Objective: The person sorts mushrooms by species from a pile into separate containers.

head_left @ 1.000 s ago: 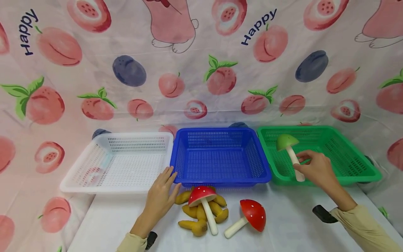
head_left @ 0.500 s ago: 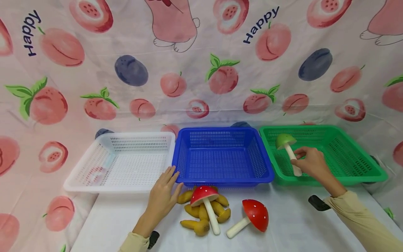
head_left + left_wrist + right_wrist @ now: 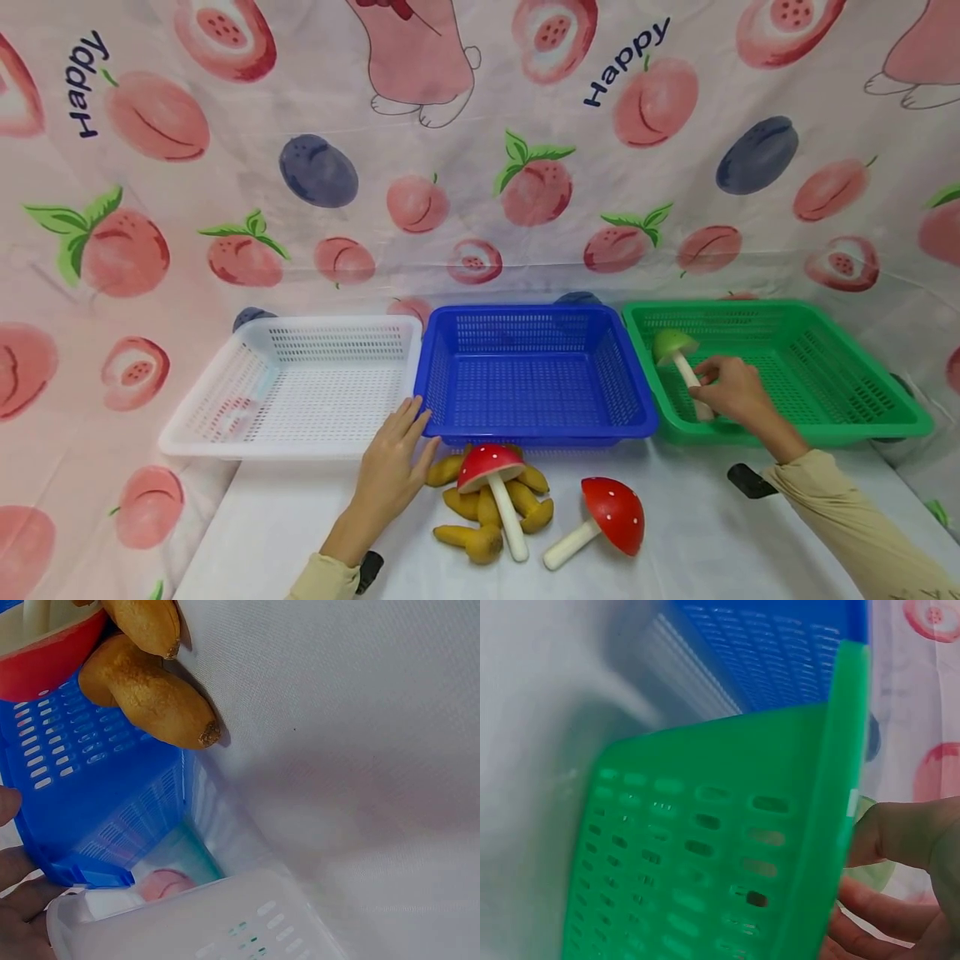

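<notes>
My right hand [image 3: 735, 392] pinches the white stem of a green-capped toy mushroom [image 3: 675, 346], held inside the left part of the green basket [image 3: 795, 429]. In the right wrist view the basket's slotted wall [image 3: 705, 840] hides most of the mushroom. My left hand [image 3: 390, 467] rests with extended fingers at the near left corner of the blue basket [image 3: 540, 433], by the white basket's edge. Beside it lies a heap of brown, knobbly root-like pieces [image 3: 480, 542], with a red-capped toy mushroom [image 3: 491, 467] on top. Another red-capped mushroom [image 3: 611, 517] lies on its side to the right.
The white basket [image 3: 285, 450] stands left of the blue one, and all three baskets form a row against a fruit-printed cloth [image 3: 465, 167]. A white cloth [image 3: 675, 533] covers the table in front of them.
My right hand has lowered the green mushroom deeper into the green basket. My left hand keeps its place at the blue basket's corner. The head view has shifted slightly.
</notes>
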Tool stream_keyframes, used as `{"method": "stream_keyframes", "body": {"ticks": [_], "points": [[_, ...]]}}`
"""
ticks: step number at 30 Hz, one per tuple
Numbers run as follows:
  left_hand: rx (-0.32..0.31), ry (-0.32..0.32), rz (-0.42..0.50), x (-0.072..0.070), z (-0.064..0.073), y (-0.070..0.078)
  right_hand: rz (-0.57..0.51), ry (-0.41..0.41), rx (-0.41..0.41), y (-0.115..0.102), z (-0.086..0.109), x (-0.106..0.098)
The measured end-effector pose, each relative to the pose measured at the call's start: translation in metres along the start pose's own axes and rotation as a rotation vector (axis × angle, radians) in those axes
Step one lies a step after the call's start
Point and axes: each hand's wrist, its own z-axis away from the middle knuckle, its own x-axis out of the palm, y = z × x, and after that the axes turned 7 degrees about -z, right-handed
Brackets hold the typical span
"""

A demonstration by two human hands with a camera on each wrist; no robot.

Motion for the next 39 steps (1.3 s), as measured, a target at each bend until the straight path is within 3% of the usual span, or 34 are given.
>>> {"method": "stream_keyframes", "body": {"ticks": [16, 30, 39], "points": [[-0.004, -0.012, -0.013, 0.001, -0.001, 0.003, 0.054, -0.039, 0.024, 0.017, -0.010, 0.003], [0.033, 0.030, -0.031, 0.000, -0.001, 0.001, 0.016, -0.198, 0.078, 0.023, -0.020, 0.010], [0.020, 0.019, -0.033, 0.001, -0.001, 0.000, 0.061, -0.203, 0.063, 0.019, -0.022, 0.009]]}}
